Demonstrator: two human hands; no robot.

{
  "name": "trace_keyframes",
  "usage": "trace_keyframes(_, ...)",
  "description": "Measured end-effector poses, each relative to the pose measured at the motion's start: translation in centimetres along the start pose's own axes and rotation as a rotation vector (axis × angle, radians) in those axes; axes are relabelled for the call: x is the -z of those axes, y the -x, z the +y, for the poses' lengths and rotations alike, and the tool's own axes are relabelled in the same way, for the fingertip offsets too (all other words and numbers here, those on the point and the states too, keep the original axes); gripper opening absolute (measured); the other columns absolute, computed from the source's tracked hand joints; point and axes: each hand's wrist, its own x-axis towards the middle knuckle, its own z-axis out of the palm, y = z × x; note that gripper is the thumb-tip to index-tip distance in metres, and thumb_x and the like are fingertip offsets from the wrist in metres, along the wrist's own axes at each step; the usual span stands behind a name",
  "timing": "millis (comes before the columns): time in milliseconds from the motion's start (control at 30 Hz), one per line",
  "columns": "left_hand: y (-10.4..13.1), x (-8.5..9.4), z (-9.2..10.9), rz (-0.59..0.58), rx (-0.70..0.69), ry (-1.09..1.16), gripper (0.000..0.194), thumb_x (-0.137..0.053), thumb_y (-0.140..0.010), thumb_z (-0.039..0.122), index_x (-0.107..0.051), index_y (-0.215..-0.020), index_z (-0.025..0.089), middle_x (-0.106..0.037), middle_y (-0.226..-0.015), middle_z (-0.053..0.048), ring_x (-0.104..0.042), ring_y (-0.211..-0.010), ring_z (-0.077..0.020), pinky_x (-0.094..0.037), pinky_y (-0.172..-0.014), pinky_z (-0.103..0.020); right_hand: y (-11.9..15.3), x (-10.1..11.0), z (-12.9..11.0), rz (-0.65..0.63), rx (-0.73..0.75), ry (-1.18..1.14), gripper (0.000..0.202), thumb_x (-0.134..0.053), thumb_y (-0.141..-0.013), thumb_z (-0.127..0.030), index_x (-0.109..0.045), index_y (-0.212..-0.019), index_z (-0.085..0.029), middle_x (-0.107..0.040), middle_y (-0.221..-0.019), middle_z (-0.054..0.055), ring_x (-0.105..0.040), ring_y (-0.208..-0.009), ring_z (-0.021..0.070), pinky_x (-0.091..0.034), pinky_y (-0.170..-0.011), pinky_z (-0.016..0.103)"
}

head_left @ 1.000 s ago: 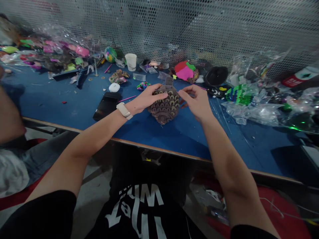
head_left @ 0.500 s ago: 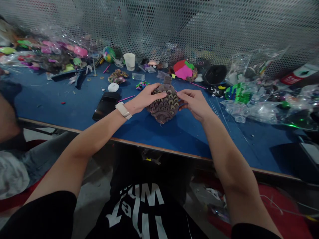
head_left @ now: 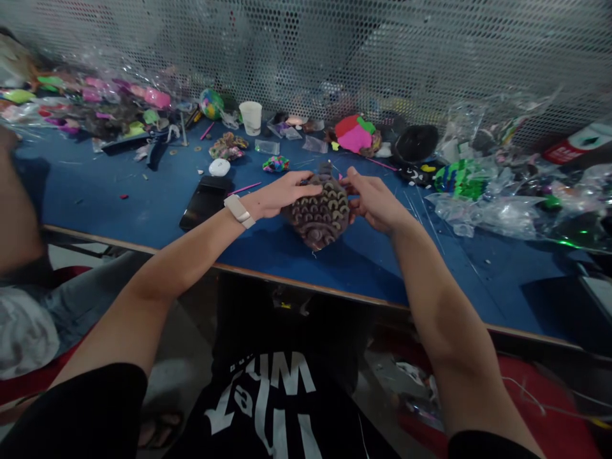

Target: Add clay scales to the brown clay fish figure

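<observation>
A brown clay figure [head_left: 319,213], rounded and covered in rows of scale-like curls, is between my hands above the blue table. It has a short stub at its far end and narrows toward me. My left hand [head_left: 285,193] grips its upper left side, thumb across the scaled face and fingers over the far edge. At the right edge of the figure, my right hand [head_left: 375,201] has its thumb and fingers bent close together against the side. Whether a small piece is between those fingertips is hidden.
Left of my hands lie a black phone [head_left: 205,203], a white earbud case [head_left: 219,167] and a purple stick [head_left: 245,189]. Behind stand a paper cup [head_left: 251,118] and colourful clay [head_left: 354,134]. Plastic bags [head_left: 488,213] spread rightward. Another person's arm [head_left: 19,204] rests at the far left.
The clay figure has tipped, so its far stub looks shorter and its near end sits lower and slightly right. Both hands stay on it, shifting a little with it.
</observation>
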Motion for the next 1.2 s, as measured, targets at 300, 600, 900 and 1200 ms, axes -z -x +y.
trace_keyframes(300, 0.2, 1.2, 0.9, 0.226, -0.309, -0.913, 0.043, -0.062, -0.109, 0.059, -0.074, -0.091, 0.021, -0.077, -0.091, -0.009, -0.071, -0.088, -0.0254, -0.060, -0.099, -0.049, 0.0, 1.2, 0.6, -0.136, -0.077, 0.388, 0.089, -0.052, -0.088, -0.108, -0.079, -0.085, -0.022, -0.082, -0.080, 0.014, -0.065, -0.044, 0.0200, -0.044, -0.039, 0.036)
trace_keyframes(600, 0.7, 7.6, 0.3, -0.001, -0.164, -1.216, 0.035, -0.074, -0.087, 0.040, -0.081, -0.114, 0.020, -0.076, -0.121, -0.015, -0.071, -0.120, -0.0357, -0.052, -0.120, -0.052, -0.1, 1.7, 0.8, 0.139, 0.204, 0.821, 0.081, -0.048, -0.106, -0.091, -0.075, -0.070, -0.024, -0.073, -0.064, 0.009, -0.065, -0.057, 0.0225, -0.050, -0.065, 0.041)
trace_keyframes(900, 0.5, 8.3, 0.3, 0.112, -0.163, -1.196, 0.024, -0.068, -0.088, 0.020, -0.080, -0.109, 0.020, -0.084, -0.110, -0.012, -0.078, -0.107, -0.0295, -0.062, -0.108, -0.050, 0.0, -0.3, 0.7, 0.193, 0.428, 0.871, 0.058, -0.061, -0.109, -0.069, -0.071, -0.074, -0.025, -0.076, -0.077, 0.008, -0.066, -0.071, 0.0257, -0.051, -0.076, 0.042)
trace_keyframes(1200, 0.2, 1.9, 1.0, 0.011, -0.319, -0.347, 0.080, -0.098, -0.082, 0.046, -0.057, -0.146, 0.022, -0.079, -0.130, -0.014, -0.084, -0.104, -0.0226, -0.070, -0.100, -0.041, 0.2, -1.2, 1.1, 0.098, 0.754, 0.753, 0.032, -0.070, -0.106, -0.033, -0.082, -0.135, -0.035, -0.079, -0.127, 0.009, -0.076, -0.092, 0.0265, -0.064, -0.084, 0.045)
